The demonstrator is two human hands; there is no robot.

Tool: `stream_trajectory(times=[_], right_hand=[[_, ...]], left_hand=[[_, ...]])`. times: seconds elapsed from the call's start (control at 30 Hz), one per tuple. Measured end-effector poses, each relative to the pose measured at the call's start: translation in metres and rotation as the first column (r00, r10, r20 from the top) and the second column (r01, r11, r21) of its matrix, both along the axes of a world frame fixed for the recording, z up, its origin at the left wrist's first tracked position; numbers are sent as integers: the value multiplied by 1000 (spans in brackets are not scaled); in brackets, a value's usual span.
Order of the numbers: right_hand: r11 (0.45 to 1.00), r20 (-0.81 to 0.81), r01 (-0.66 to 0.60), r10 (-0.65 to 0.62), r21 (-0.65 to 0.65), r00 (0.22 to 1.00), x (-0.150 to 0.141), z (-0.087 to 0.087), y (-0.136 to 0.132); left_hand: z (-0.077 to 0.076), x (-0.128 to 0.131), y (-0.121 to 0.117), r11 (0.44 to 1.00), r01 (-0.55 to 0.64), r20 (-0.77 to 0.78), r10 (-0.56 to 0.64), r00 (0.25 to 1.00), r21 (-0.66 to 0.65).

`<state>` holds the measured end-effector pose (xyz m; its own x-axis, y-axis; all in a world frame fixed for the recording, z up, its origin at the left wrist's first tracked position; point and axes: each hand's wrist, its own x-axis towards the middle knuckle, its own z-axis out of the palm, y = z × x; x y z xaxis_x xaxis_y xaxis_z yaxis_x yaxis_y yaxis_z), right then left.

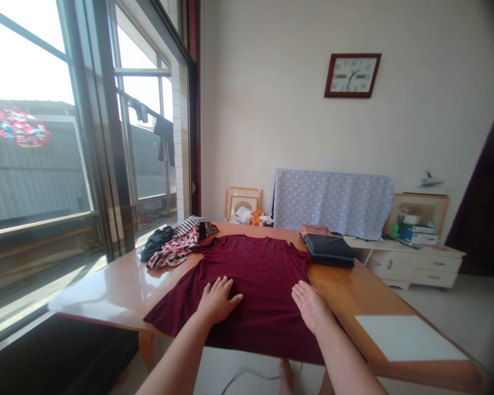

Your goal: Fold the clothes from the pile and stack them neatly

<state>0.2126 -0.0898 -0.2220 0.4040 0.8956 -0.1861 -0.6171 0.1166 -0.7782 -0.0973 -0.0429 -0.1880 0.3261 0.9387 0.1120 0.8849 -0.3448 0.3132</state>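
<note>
A dark red short-sleeved top [259,307] lies spread out on the wooden table, its neckline toward the far side and a beaded round pattern on its chest. Its lower hem hangs over the near edge. My left hand [219,300] rests flat on the left part of the fabric, fingers spread. At the top's right side is my right hand [312,305], fingers stretched out and held together, palm turned inward. Neither hand grips the cloth. Whether the right hand presses on the fabric or only hovers beside it, I cannot tell.
Crumpled clothes [179,241] lie at the table's back left. A stack of folded dark clothes [328,249] sits at the back right. A white sheet [409,337] lies on the wooden table [346,291] at right. Windows stand on the left; a white cabinet [420,269] is beyond.
</note>
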Motion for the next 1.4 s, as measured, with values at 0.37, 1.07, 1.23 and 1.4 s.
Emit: stream_trajectory(times=[0.37, 1.07, 1.23, 1.4], right_hand=[[992, 399, -128, 121, -10, 909, -20, 12, -15], [994, 976, -92, 37, -58, -216, -32, 33, -57], [991, 952, -69, 87, -112, -293, -39, 42, -70], [956, 962, -217, 145, -197, -233, -49, 61, -95]], left_hand=[[12, -44, 9, 953, -216, 114, 195, 974, 211], [23, -88, -8, 868, -423, -135, 466, 874, 261], [39, -94, -15, 856, -490, -133, 512, 848, 165], [66, -98, -13, 857, -515, -181, 510, 841, 22]])
